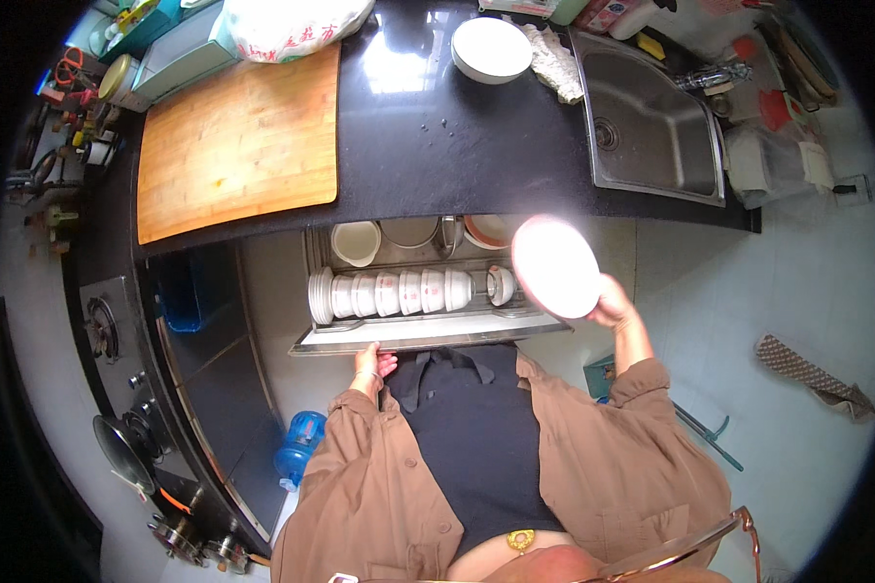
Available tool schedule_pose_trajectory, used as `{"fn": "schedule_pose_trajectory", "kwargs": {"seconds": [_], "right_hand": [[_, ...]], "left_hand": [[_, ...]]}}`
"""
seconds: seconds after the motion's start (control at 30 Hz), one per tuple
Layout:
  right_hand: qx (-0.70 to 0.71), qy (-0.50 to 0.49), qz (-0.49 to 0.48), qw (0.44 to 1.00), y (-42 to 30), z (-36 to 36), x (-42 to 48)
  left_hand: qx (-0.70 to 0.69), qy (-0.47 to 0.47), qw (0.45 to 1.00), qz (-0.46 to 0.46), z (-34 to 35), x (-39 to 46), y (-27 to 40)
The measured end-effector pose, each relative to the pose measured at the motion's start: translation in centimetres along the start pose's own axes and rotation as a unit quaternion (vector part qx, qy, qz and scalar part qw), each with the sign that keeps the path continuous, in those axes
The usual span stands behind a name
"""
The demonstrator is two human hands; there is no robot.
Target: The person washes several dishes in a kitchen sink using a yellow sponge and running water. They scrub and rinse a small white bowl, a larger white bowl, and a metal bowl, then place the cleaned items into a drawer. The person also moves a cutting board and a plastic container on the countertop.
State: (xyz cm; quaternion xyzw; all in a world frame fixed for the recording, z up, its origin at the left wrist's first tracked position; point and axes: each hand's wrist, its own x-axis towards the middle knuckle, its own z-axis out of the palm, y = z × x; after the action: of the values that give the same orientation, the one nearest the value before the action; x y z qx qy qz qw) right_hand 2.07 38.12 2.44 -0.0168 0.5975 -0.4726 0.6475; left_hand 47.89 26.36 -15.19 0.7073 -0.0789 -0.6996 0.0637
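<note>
My left hand (pixel 373 362) grips the front edge of a pulled-out dish drawer (pixel 437 337) below the counter. In my right hand (pixel 614 302) is a white plate or shallow bowl (pixel 556 266), tilted and washed out by glare, held by its rim over the drawer's right end. A row of white bowls with red markings (pixel 408 291) stands on edge in the drawer. Left of them are several stacked white plates (pixel 321 295), and on the right lies one small bowl (pixel 500 285). Behind the row sit a white bowl (pixel 356 243) and a reddish-brown-rimmed dish (pixel 487 230).
On the black counter (pixel 437 160) are a wooden cutting board (pixel 240 146), a stack of white dishes (pixel 491 51) and a white cloth (pixel 554 62). A steel sink (pixel 652 124) is at right. A blue water bottle (pixel 300 448) stands on the floor, left; a gas stove (pixel 106 335) lies beyond.
</note>
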Motion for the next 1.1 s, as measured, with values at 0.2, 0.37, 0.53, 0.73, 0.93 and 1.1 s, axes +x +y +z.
{"fn": "schedule_pose_trajectory", "kwargs": {"seconds": [0.2, 0.37, 0.53, 0.73, 0.93, 1.1], "right_hand": [[0.011, 0.151, 0.029, 0.988, 8.1, 3.0, 7.6], [0.071, 0.215, -0.041, 0.973, 10.2, 3.7, 14.9], [0.113, 0.252, -0.073, 0.958, 11.5, 3.7, 20.3], [-0.058, 0.283, 0.022, 0.957, 12.0, 2.6, 24.2], [-0.057, 0.407, -0.075, 0.908, 16.8, -2.7, 30.6], [-0.247, 0.108, 0.094, 0.958, 10.6, 6.2, 19.4]], "left_hand": [[0.018, -0.011, 1.0, 0.006, 0.0, -0.8, 0.7], [0.049, -0.019, 0.999, 0.01, -0.3, -1.1, 0.7], [0.037, -0.004, 0.999, 0.019, -0.1, -1.4, 0.6], [0.036, 0.008, 0.999, 0.01, -0.5, -1.9, 0.2], [0.042, -0.003, 0.999, 0.019, -0.1, -1.4, 0.8], [0.015, 0.017, 0.999, 0.023, -0.4, -1.6, 0.1]]}}
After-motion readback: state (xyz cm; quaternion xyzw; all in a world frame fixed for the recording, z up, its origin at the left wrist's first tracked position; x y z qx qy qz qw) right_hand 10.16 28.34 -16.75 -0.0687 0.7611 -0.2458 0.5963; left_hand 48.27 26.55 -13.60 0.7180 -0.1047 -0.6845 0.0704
